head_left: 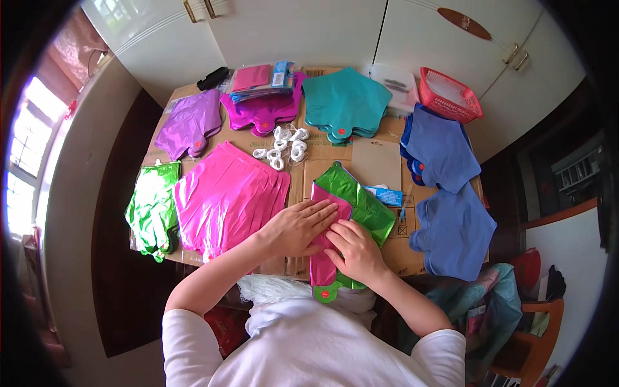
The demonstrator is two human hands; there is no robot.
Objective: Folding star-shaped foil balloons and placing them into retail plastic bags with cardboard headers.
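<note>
"What's under those 2 hands?"

"A green-and-pink foil (353, 193). Call that the centre of the clock. It lies on the cardboard-topped surface (400, 250), its tab (325, 294) poking out at 6 o'clock, green with a red dot."

"And the grip?"

"Wide on the left hand (300, 227): fingers straight, palm down, laid across the pink part. The right hand (358, 251) is just beside it at 4 o'clock, its grip wide too, fingers flat on the pink and thumb held apart from them."

"What's around them?"

"The pink stack (229, 197) is nearest the left hand, between 9 and 10 o'clock, with the crumpled green pile (151, 206) beyond it at 9. The purple stack (190, 122) is at 10. At 11 there are white cords (280, 145), then the magenta stack (267, 117) with packets (261, 82) on top."

"Further round?"

"The teal stack (345, 100) at 12, a brown card (377, 162) and the red basket (451, 97) at 1. Blue foils (445, 148) sit at 2, and more blue sheets (454, 232) at 3, overhanging the edge."
</note>
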